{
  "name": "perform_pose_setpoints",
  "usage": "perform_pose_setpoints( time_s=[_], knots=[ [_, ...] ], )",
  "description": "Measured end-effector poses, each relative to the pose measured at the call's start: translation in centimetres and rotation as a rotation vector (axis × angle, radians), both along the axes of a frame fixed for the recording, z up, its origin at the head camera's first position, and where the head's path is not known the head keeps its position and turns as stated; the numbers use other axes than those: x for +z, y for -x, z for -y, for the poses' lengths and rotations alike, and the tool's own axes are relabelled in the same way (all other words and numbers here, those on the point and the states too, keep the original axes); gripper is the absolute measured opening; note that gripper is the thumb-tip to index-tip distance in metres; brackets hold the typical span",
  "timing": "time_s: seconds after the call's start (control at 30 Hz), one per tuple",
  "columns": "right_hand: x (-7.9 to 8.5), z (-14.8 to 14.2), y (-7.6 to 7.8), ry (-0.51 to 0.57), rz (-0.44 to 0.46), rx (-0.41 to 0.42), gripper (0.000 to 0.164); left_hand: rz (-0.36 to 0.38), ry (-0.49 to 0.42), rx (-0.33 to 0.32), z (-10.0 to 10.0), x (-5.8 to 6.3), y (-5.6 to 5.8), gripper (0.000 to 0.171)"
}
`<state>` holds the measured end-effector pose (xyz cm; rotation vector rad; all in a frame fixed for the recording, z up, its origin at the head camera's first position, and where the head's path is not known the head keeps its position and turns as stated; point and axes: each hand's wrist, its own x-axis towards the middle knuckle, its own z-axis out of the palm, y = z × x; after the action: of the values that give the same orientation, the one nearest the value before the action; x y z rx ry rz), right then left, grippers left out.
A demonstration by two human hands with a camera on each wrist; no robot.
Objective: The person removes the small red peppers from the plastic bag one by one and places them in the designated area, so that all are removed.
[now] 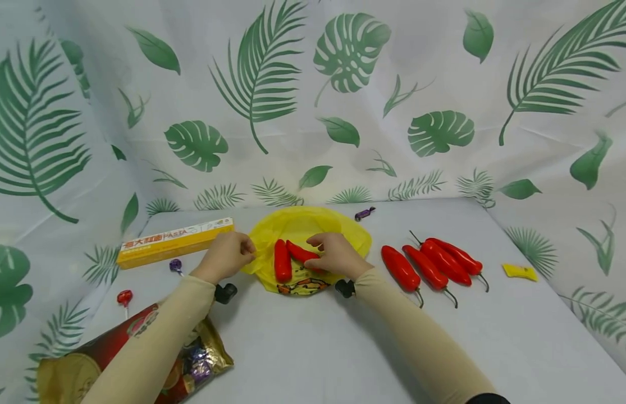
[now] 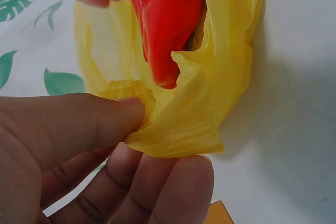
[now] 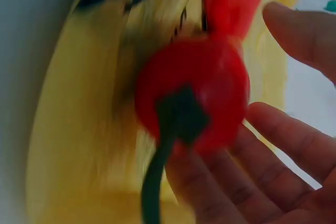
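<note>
A yellow plastic bag (image 1: 357,235) lies spread out with its mouth open and dark and orange print along its near edge. Two red chili peppers rest on it: one upright in the head view (image 1: 282,262), the other slanting (image 1: 297,252) toward my right hand (image 1: 339,257). My left hand (image 1: 223,258) pinches the bag's left edge between thumb and fingers, with the yellow film (image 2: 178,129) folded there. In the right wrist view, relaxed fingers lie along the side and underside of the slanting pepper (image 3: 194,87), green stem toward the camera; the thumb stands apart from it.
Several more red chili peppers (image 1: 446,262) lie to the right, with a small yellow packet (image 1: 520,272) beyond. Behind the bag is a purple wrapped candy (image 1: 365,214). On the left are a pasta box (image 1: 176,241), two lollipops (image 1: 124,297) and a large candy bag (image 1: 80,365) under the left forearm.
</note>
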<state>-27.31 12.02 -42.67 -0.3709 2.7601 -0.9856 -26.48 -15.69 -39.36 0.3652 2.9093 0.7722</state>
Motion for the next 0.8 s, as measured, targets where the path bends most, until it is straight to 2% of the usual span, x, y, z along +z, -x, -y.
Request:
perform_pose_setpoints(
  time_s=[0.33,0.6,0.8],
  knots=[
    [-0.8,2.4,0.4,-0.083,0.006,0.023,0.053,0.008,0.003,-0.001,-0.4,-0.1,0.1,0.005],
    [-0.8,2.5,0.2,-0.063,0.007,0.021,0.05,0.006,0.006,0.009,-0.3,-0.1,0.0,0.006],
    [-0.7,1.4,-0.7,-0.019,-0.012,0.027,0.046,0.002,0.006,0.009,0.1,-0.1,-0.1,0.006]
  ],
)
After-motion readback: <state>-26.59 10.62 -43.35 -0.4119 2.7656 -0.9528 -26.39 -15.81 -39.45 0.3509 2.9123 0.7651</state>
